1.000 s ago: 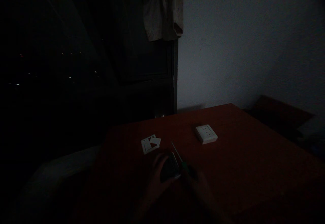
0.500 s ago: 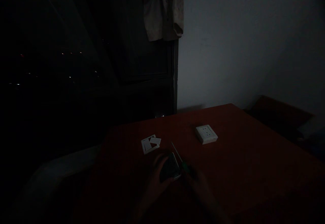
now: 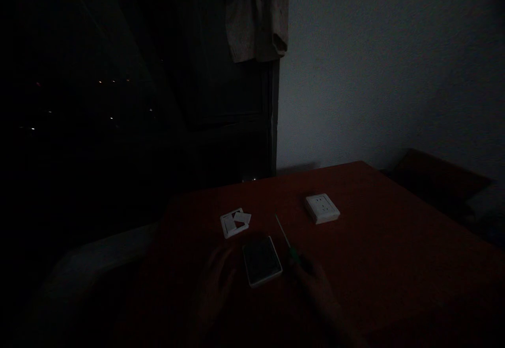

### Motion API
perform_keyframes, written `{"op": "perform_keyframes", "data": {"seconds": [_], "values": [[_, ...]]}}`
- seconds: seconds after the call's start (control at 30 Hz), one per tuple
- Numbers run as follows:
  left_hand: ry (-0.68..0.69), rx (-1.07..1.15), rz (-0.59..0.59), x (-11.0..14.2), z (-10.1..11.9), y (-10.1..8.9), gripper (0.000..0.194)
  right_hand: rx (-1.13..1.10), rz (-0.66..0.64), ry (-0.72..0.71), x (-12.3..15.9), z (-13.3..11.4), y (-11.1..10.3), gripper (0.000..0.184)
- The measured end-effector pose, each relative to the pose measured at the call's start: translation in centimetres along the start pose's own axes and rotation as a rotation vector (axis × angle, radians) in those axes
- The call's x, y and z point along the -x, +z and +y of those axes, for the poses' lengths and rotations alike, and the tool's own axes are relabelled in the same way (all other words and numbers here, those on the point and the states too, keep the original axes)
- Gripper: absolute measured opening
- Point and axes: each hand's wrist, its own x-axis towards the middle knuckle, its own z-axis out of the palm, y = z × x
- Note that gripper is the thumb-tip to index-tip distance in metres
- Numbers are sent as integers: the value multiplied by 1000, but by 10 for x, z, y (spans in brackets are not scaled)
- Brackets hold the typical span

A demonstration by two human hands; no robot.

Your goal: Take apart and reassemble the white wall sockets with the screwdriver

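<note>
At the lower centre of the frame, we see a dark-faced square unit [image 3: 262, 261] lying on a red-brown table [image 3: 363, 200]; to its left, the left hand [image 3: 216, 280], loosely spread, holds nothing; to its right, the right hand [image 3: 310, 278] grasps a green-handled screwdriver [image 3: 293, 255], tip pointing up and left, clear of the unit; a white frame [image 3: 223, 227] with loose plates [image 3: 242, 217] and a white socket block [image 3: 322, 207] lie beyond; we judge this a moment between screwdriver strokes, the next move calling for a steadying left hand and careful aim in dim light.
</note>
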Motion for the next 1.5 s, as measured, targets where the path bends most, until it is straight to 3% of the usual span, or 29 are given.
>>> {"op": "perform_keyframes", "data": {"seconds": [0.1, 0.2, 0.43, 0.6, 0.7, 0.93, 1.1, 1.33, 1.5], "values": [[-93, -137, -52, 7, -33, -2, 35, 4, -12, 7, 2, -2, 0, 58], [-162, -207, -38, 15, -52, -5, 36, 15, 5, 10, 4, -5, 1, 59], [-151, -245, -68, 26, -63, 1, 42, -5, 19, 1, 5, -5, 2, 57], [-139, -236, -187, 24, -69, 10, 44, -10, -5, -10, 4, -4, 2, 55], [-115, -177, -170, 23, -66, 8, 39, 29, 20, -39, 4, -4, 1, 54], [36, 30, -104, 19, -40, 1, 34, 47, 32, -51, 6, -7, 1, 54], [6, 81, -115, 9, -7, -3, 32, 29, -5, -87, 5, -3, 0, 49], [116, 165, -126, -14, 45, -8, 28, 17, 30, -145, 1, 7, 2, 41], [203, 163, -127, -36, 72, -5, 12, 3, 7, -126, 3, 3, 4, 42]]}}
